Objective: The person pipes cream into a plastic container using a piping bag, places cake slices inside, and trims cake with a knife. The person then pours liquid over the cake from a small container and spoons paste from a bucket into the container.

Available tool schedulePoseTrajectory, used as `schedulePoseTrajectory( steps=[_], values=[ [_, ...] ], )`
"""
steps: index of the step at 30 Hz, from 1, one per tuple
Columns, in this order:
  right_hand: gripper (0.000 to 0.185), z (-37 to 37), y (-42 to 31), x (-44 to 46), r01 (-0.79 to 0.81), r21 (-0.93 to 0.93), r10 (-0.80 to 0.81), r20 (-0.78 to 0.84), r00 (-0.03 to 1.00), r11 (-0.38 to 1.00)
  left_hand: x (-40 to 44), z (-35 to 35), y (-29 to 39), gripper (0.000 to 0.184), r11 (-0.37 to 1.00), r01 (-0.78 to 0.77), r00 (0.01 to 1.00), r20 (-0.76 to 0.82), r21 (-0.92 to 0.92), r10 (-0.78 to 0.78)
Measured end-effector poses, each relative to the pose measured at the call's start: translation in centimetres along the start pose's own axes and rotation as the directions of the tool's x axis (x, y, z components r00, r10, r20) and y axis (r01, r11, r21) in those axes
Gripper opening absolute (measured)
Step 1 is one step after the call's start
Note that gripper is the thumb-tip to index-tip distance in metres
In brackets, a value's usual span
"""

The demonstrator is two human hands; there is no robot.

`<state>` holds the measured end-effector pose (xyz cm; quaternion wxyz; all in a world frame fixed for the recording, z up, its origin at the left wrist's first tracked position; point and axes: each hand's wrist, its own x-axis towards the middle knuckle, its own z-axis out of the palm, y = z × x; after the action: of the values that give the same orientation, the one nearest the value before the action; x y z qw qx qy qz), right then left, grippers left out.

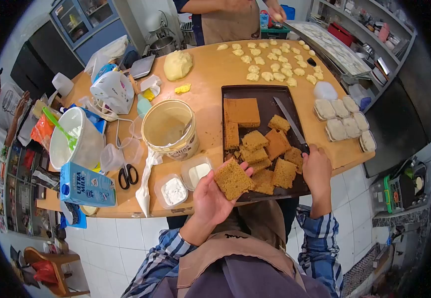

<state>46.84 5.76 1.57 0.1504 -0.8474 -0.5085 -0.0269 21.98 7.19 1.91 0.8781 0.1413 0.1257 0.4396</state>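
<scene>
Tiled kitchen; one wooden counter (205, 74).
Left hand (211, 198): half-cupped, thumb and fingers about one cake slice (234, 181), held at the tray's near edge, perhaps so crumbs land there.
Right hand (318, 166): fingers curled at the handle of a knife (291, 120); gripping or merely touching, I cannot tell. Blade along the tray's right side, seemingly clear of the cut pieces (277, 144).
Dark tray (266, 93): uncut-looking block (242, 111) at far left.
Beside it: tub (184, 148).
Beyond: dough pieces (266, 76), presumably spaced against sticking.
</scene>
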Motion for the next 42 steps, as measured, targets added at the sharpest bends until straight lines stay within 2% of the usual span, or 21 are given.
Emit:
schedulePoseTrajectory(
  steps=[7,10,11,13,16,19,20,23,29,32,35,36,40,42],
  values=[
    [0.023,-0.7,-0.4,-0.6,0.052,-0.105,-0.053,-0.004,0.999,0.993,0.6,0.1,-0.3,0.058,0.994,-0.02,0.999,0.032,-0.103,0.024],
    [0.027,-2.1,-1.3,-2.0,0.188,0.115,-0.159,-0.222,0.962,0.975,0.9,0.1,-0.2,0.058,0.994,-0.011,0.999,0.042,-0.108,0.015],
    [0.028,-2.4,-1.9,-2.5,0.212,0.33,-0.17,-0.151,0.974,0.92,1.0,0.1,-0.3,0.058,0.994,-0.002,0.999,0.044,-0.109,0.007],
    [0.031,-2.7,-3.4,-3.5,0.173,0.706,-0.22,-0.025,0.975,0.687,1.2,0.1,-0.3,0.058,0.996,0.032,0.998,0.057,-0.078,-0.028],
    [0.032,-1.6,-4.9,-3.8,-0.091,0.936,-0.286,0.195,0.938,0.34,1.5,0.3,-0.4,0.062,0.996,0.083,0.996,0.021,0.019,-0.084],
    [0.032,-0.2,-5.5,-3.2,-0.076,0.902,-0.374,0.252,0.893,0.426,1.8,0.2,-0.4,0.064,0.994,0.081,0.997,-0.008,0.076,-0.081],
    [0.031,0.0,-5.7,-3.2,-0.013,0.886,-0.391,0.218,0.894,0.463,1.8,0.1,-0.4,0.064,0.994,0.073,0.997,-0.014,0.086,-0.072],
    [0.033,0.2,-6.6,-3.1,-0.12,0.914,-0.407,0.287,0.867,0.388,2.0,0.0,-0.3,0.063,0.992,0.04,0.999,-0.009,0.122,-0.04],
    [0.039,0.7,-7.3,-3.7,-0.326,0.934,-0.382,0.357,0.852,0.145,2.3,0.0,-0.7,0.054,0.974,0.03,0.998,-0.064,0.225,-0.016],
    [0.039,1.4,-6.8,-3.9,-0.393,0.915,-0.361,0.398,0.843,0.09,2.1,0.5,-1.0,0.049,0.964,0.039,0.996,-0.086,0.264,-0.017],
    [0.04,1.2,-6.7,-4.1,-0.465,0.885,-0.354,0.431,0.83,-0.015,2.2,0.8,-1.3,0.047,0.974,0.093,0.995,-0.04,0.207,-0.086],
    [0.04,1.2,-6.7,-4.2,-0.454,0.89,-0.342,0.419,0.841,-0.027,2.6,0.3,-1.6,0.046,0.978,0.104,0.994,0.025,0.181,-0.11],
    [0.033,1.2,-6.2,-4.2,-0.499,0.859,-0.36,0.432,0.827,-0.115,3.3,0.3,-1.7,0.044,0.97,0.191,0.972,0.112,0.149,-0.208],
    [0.032,1.4,-5.8,-4.1,-0.486,0.863,-0.338,0.419,0.843,-0.142,3.7,1.0,-1.9,0.043,0.97,0.161,0.986,0.014,0.181,-0.167]
  ],
)
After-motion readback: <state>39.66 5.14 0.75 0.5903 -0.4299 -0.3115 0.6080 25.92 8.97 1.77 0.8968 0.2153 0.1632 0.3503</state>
